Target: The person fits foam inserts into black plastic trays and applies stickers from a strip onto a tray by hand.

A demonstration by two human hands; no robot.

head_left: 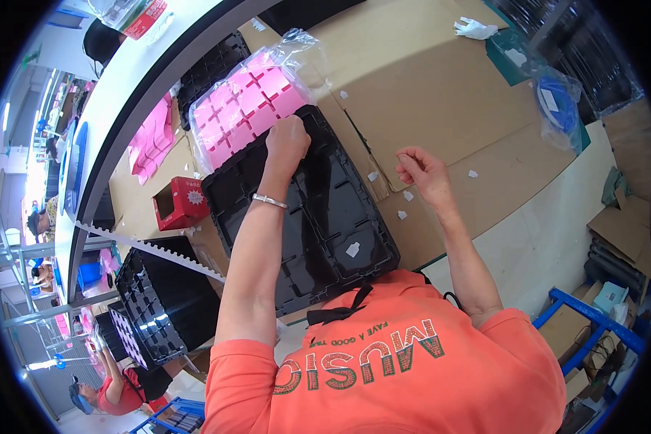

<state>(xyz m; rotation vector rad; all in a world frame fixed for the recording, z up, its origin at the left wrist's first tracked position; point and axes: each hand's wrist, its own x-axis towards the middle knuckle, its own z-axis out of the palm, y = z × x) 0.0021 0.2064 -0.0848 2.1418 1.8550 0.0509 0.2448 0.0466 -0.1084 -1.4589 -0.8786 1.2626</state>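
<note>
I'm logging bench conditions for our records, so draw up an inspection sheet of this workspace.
Surface: brown cardboard, with seams.
Job's things: black tray with moulded compartments; pink dividers in clear plastic beyond it.
Clutter: white scraps on the cardboard, another in the tray; red box left of the tray.
Hands: left hand at the tray's far end, fingers curled; right hand raised over the cardboard, fingers bent, contents unclear.
Cables: nothing seen for certain.
Surroundings: co-worker at lower left; blue frame at right.
</note>
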